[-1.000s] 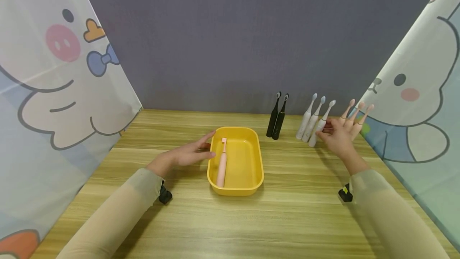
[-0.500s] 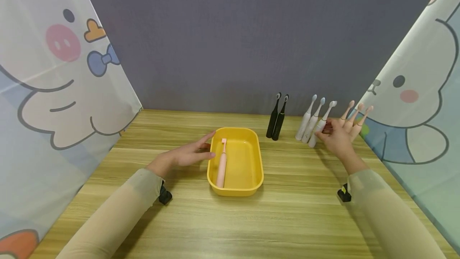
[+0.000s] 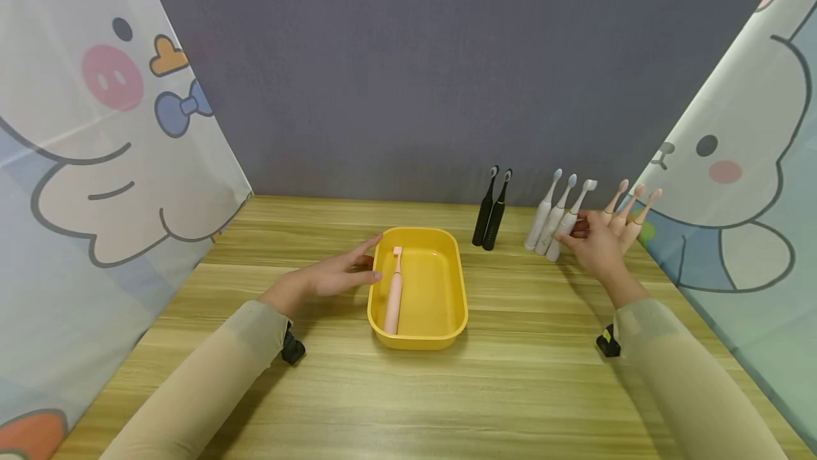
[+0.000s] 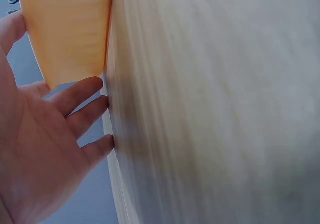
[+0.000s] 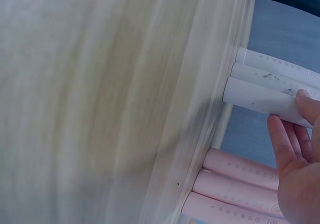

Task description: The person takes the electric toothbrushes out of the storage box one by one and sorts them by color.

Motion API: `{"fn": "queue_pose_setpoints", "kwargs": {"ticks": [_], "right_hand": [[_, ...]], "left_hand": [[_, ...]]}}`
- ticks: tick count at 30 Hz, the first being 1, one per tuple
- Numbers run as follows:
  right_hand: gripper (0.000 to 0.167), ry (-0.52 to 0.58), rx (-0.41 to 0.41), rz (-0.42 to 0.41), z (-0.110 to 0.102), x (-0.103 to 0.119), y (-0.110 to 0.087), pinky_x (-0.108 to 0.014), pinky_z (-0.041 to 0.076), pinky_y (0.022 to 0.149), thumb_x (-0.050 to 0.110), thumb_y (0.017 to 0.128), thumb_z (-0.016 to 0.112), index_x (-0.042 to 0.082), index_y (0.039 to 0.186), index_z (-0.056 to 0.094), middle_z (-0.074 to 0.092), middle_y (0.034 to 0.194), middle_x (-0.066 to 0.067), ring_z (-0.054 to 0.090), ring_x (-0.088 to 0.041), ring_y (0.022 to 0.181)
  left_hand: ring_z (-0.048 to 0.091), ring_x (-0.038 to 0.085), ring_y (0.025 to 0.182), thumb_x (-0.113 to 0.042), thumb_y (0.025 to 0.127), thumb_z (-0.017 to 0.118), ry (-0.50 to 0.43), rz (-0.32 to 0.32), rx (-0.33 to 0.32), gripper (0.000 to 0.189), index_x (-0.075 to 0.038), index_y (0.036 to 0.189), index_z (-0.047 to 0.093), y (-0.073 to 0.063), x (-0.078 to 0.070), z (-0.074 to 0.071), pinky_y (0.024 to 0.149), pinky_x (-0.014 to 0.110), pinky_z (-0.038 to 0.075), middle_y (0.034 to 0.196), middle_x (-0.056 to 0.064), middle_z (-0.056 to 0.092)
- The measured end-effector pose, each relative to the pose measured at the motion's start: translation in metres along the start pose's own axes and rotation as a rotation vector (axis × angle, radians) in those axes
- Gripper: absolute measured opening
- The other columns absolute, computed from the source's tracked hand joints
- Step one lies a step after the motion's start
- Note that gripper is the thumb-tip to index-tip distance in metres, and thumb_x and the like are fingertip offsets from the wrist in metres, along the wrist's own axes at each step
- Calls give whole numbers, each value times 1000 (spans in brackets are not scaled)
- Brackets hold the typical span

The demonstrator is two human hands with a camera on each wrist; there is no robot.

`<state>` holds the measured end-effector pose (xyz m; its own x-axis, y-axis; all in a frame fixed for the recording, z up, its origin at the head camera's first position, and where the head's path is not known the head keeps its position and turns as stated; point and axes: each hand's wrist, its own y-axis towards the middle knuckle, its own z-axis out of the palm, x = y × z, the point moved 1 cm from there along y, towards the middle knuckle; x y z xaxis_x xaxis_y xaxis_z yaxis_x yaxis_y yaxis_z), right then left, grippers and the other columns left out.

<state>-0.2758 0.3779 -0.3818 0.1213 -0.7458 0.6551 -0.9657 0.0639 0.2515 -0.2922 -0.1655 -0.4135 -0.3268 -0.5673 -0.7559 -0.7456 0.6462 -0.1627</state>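
Note:
My left hand lies along the left wall of a yellow plastic bin, its fingers fairly straight and touching the side. Inside the bin, toward its left, is a pink electric toothbrush. On the right, my right hand pinches the handle of a white electric toothbrush between thumb and fingers. That brush stands upright at the near end of a row, close against a second white electric toothbrush. In the right wrist view its base is at or very near the tabletop; contact is hard to tell.
Several pink electric toothbrushes stand just beyond my right hand. Two black electric toothbrushes stand between the bin and the white row. A grey panel closes the back of the wooden table; printed cloths hang at both sides.
My right hand has shifted slightly left with the pinched white toothbrush, whose head has turned a little. The left hand and the bin look unmoved.

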Motion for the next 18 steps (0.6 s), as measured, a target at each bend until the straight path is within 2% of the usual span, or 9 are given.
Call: {"fn": "queue_pose_setpoints", "kwargs": {"ticks": [18], "right_hand": [[69,19,2,22,2,3,0,-1,45,73,21,108,73,-17,153,37,55,141,-39,62,-55,127]], "left_hand": [[37,44,163,-61,109,60,-1,4,-2,94,-42,177,-2,-1,1,0,133,71,25,174,20,40]]}}
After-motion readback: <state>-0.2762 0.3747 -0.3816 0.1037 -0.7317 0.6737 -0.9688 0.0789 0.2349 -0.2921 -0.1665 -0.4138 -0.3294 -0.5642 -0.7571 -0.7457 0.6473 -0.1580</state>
